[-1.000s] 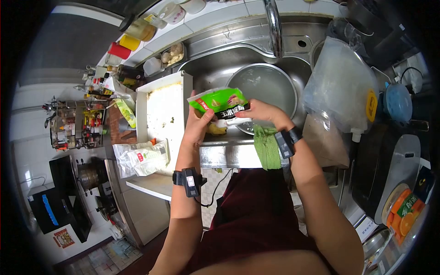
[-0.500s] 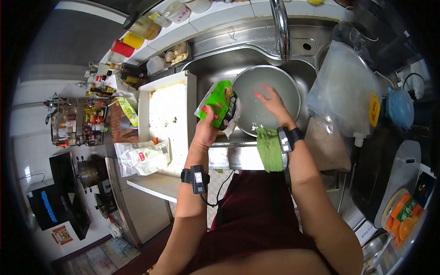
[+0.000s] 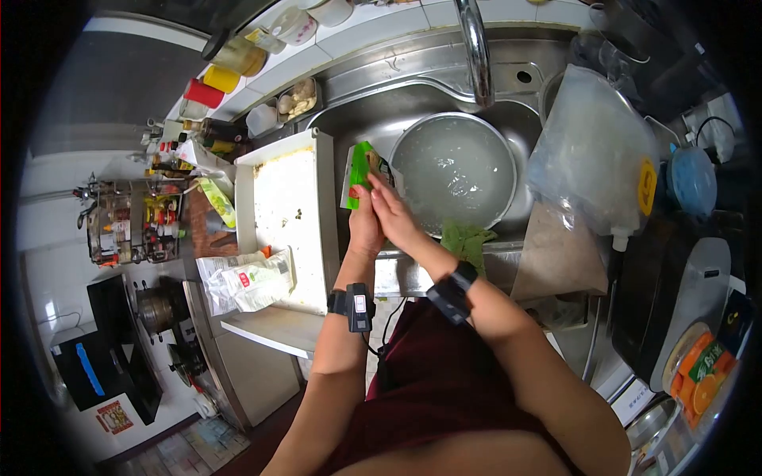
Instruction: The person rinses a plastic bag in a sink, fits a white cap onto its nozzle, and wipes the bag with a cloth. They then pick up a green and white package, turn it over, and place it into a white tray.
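My left hand (image 3: 363, 228) grips a green and black printed plastic food bag (image 3: 359, 163) over the left side of the sink (image 3: 349, 119). Against the near side of that bag lies my right hand (image 3: 397, 222), fingers stretched out and close to the left thumb. What the bag contains is hidden. Just right of both hands, a round metal basin (image 3: 514, 176) of cloudy water sits in the sink, its surface rippled. A green cloth (image 3: 467, 240) hangs over the sink's front edge beside my right forearm.
A chrome faucet (image 3: 476, 59) arches over the basin. To the left stands a white tray (image 3: 325, 190) with a white plastic packet (image 3: 255, 282) on its near end. A large translucent plastic bag (image 3: 587, 151) and a brown paper bag (image 3: 559, 258) are on the right.
My right hand has moved left from above the basin to the food bag. The bag has shifted slightly left and turned, showing a narrower side. The basin's water surface now shows more ripples.
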Demonstrator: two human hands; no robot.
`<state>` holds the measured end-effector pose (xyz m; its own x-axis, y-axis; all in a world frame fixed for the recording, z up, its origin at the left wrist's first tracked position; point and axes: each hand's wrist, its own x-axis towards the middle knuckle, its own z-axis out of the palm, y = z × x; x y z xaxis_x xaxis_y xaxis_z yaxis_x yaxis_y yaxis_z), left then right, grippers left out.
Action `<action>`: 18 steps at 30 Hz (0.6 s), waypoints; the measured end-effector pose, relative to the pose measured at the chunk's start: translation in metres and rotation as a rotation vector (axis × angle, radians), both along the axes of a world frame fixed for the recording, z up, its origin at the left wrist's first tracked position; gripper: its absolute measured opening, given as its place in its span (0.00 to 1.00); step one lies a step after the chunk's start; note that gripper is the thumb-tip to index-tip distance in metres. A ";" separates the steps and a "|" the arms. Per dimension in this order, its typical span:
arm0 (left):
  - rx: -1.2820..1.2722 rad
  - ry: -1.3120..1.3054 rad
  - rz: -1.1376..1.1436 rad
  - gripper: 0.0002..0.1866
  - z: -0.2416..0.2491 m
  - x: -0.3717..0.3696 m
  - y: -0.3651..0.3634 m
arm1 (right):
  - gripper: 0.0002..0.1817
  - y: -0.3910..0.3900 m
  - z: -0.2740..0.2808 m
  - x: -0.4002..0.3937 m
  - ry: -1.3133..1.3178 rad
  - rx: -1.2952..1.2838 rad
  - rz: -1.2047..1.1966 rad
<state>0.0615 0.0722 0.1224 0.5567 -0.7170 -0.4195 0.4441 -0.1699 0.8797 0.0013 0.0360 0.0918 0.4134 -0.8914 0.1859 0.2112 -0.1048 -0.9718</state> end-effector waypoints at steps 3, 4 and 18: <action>-0.115 0.071 -0.035 0.28 0.016 -0.009 -0.003 | 0.27 -0.016 0.008 0.007 0.082 0.004 0.113; -0.168 0.074 -0.059 0.29 0.021 -0.012 -0.003 | 0.28 -0.023 0.005 0.012 0.081 0.012 0.111; -0.459 0.252 0.001 0.32 0.051 -0.018 -0.008 | 0.36 -0.037 -0.032 0.011 -0.337 1.088 0.001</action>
<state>0.0433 0.0639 0.1732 0.4794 -0.8582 -0.1836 0.6519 0.2081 0.7292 0.0125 -0.0007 0.0595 0.4896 -0.6470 -0.5845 0.4780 0.7598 -0.4406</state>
